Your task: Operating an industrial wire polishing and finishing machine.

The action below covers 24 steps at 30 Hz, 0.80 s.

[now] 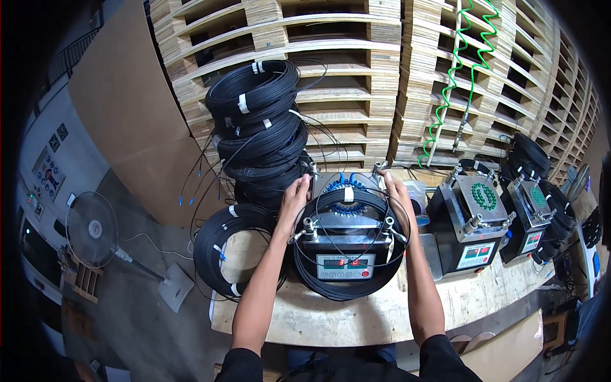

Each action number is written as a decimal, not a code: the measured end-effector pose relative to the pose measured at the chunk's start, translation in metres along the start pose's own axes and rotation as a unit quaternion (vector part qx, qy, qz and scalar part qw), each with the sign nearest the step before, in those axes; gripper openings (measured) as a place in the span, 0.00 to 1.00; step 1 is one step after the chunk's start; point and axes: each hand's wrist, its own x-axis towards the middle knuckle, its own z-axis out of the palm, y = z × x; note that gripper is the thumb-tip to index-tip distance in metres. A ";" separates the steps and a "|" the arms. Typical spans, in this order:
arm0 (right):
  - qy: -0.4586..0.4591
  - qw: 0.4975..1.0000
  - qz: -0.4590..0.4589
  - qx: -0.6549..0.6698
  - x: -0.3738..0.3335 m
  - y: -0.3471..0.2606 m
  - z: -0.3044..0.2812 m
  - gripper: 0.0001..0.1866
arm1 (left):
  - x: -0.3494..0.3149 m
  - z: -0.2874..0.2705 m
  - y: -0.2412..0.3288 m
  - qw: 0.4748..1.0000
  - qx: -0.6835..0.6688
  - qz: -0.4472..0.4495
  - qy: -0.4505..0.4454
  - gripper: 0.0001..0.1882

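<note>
A black box-shaped machine with a metal top (344,237) stands before me, with a lit control panel (345,267) on its front. Blue connectors (347,209) ring the plate on top. A coil of black cable (337,294) hangs round the front of it, bound with white tape. My left hand (295,198) is closed at the far left corner post, on its clamp lever. At the far right corner, my right hand (400,200) is closed on the matching clamp lever (382,167). The fingertips of both hands are partly hidden. Two nearer clamps (309,224) show at the front corners.
A tall stack of black cable coils (258,127) rises at the back left, and another coil (210,254) lies left of the machine. Two similar machines (468,213) stand to the right. Wooden pallets (344,95) line the back; green coiled hoses (449,83) hang there. A fan (94,228) stands left.
</note>
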 end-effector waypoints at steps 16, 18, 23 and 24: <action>0.027 0.999 0.023 -0.016 -0.005 -0.004 -0.001 0.28 | -0.004 0.003 0.005 1.000 0.009 0.011 0.014 0.29; 0.003 0.998 0.048 -0.035 -0.005 -0.006 -0.003 0.30 | -0.005 0.003 0.002 1.000 -0.016 0.011 0.006 0.29; -0.007 0.999 0.021 -0.026 -0.002 -0.001 -0.004 0.29 | 0.003 0.001 -0.009 0.999 -0.043 0.025 0.007 0.31; -0.002 1.000 0.024 -0.005 -0.002 0.000 -0.004 0.28 | 0.002 0.002 -0.008 0.998 -0.048 0.025 0.007 0.31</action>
